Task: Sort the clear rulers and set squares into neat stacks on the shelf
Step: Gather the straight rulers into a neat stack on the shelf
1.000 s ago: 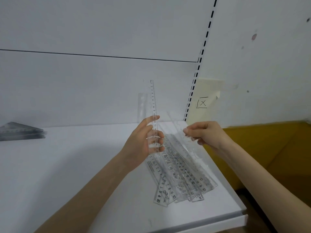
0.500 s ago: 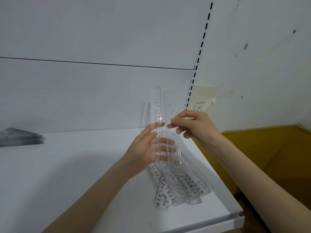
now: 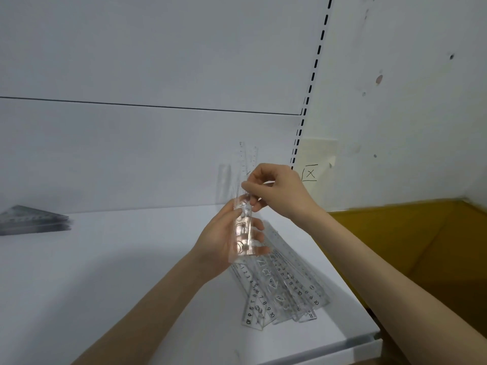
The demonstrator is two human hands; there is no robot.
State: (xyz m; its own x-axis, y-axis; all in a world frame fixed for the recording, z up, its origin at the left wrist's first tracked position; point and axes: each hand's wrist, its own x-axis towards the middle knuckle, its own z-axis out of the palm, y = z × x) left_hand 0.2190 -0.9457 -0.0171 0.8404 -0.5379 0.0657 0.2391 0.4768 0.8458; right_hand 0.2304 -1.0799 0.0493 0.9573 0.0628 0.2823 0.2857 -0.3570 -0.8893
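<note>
My left hand [image 3: 224,241] grips a small upright bundle of clear rulers [image 3: 246,180] above the white shelf [image 3: 105,285]. My right hand [image 3: 276,191] pinches the bundle near its middle, just above the left hand's fingers. Below both hands a loose fan of several clear rulers [image 3: 284,291] lies on the shelf near its right front corner. A stack of set squares [image 3: 31,219] lies at the far left, against the back panel.
The shelf's front edge [image 3: 316,349] and right end fall off to a yellow-brown floor [image 3: 421,246]. A slotted upright [image 3: 311,83] runs up the back right. A paper note with an X [image 3: 311,173] hangs on the wall.
My right hand carried a ruler from the pile up to the left hand's bundle and now pinches the bundle. The rulers in the left hand have closed up into a narrower stack.
</note>
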